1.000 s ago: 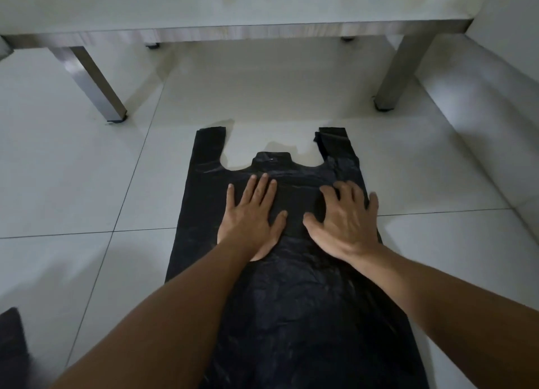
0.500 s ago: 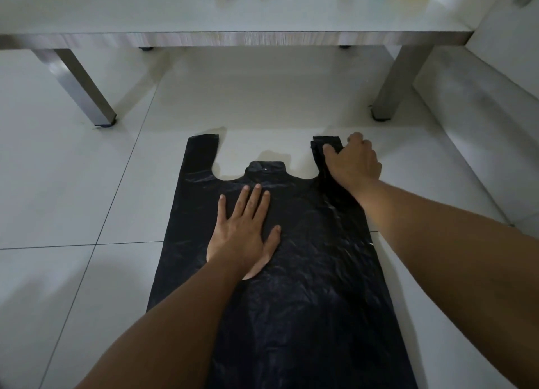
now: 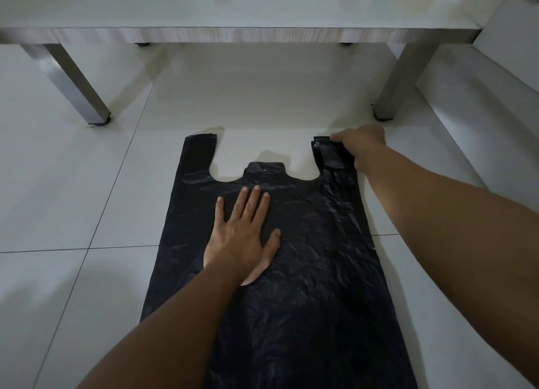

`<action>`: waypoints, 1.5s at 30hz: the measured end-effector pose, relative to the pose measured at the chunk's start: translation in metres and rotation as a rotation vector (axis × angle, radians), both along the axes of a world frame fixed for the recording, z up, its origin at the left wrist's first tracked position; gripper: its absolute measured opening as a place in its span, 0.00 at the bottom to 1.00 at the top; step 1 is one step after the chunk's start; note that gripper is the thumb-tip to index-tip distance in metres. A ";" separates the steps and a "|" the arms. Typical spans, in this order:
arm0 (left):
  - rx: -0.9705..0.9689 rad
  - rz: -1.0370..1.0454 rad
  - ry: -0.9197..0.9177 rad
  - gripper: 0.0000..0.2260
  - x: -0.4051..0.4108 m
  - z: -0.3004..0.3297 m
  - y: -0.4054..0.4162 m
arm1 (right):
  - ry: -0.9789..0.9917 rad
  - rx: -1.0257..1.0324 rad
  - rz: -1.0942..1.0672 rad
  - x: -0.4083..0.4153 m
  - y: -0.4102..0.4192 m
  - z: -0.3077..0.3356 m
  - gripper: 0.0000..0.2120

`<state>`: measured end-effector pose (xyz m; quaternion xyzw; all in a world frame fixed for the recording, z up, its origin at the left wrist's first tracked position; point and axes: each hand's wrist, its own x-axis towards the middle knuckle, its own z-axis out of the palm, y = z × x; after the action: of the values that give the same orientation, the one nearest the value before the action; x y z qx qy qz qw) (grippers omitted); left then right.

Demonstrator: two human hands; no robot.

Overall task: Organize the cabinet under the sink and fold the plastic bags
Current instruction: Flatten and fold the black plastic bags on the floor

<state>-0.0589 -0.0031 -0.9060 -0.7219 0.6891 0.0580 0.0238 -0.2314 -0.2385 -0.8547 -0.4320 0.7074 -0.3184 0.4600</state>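
The black plastic bag (image 3: 291,257) lies flat on the white tiled floor (image 3: 73,184), filling the centre and lower middle of the frame, handles pointing toward the top. The left hand (image 3: 243,237) is planted palm down on the bag's upper middle, fingers (image 3: 253,202) straight and spread, pinning it. Over at centre right, the right hand (image 3: 363,146) is on the right handle (image 3: 328,155), its fingers curled at the handle's tip and seemingly gripping it, though the knuckles hide the contact itself. That handle looks bunched and creased, while the left handle (image 3: 201,152) lies flat and smooth.

Here is the risk: thin film like this slides easily on glossy tile. A hard tug on the handle could drag the whole bag out from under the pinning palm, or stretch and tear the handle where it joins the body. Leave those creases in and any fold probably goes crooked. The low counter (image 3: 262,34) stands across the top of the frame, its leg (image 3: 399,88) near the right hand, so a wide sweep there could knock it.
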 end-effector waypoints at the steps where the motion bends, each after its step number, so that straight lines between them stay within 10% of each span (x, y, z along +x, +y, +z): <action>1: -0.001 0.000 -0.001 0.32 0.000 0.000 0.000 | -0.078 0.040 -0.002 -0.001 -0.006 0.000 0.30; 9: -0.005 0.002 -0.002 0.32 0.000 -0.001 0.000 | -0.249 -0.159 -0.088 -0.001 -0.030 0.008 0.33; 18: -0.012 0.005 0.003 0.32 0.000 0.000 0.001 | 0.567 -0.605 0.408 -0.002 0.062 -0.015 0.18; 23: -0.006 0.011 0.004 0.32 -0.001 -0.001 0.000 | 1.001 -0.262 0.806 -0.007 0.067 -0.051 0.35; 45: 0.087 0.009 0.008 0.31 0.002 0.005 -0.003 | 1.063 -0.285 0.775 -0.006 0.163 -0.054 0.34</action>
<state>-0.0567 -0.0059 -0.9008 -0.7229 0.6829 0.0909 0.0522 -0.2374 -0.0760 -0.9091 -0.8091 0.5826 0.0353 0.0687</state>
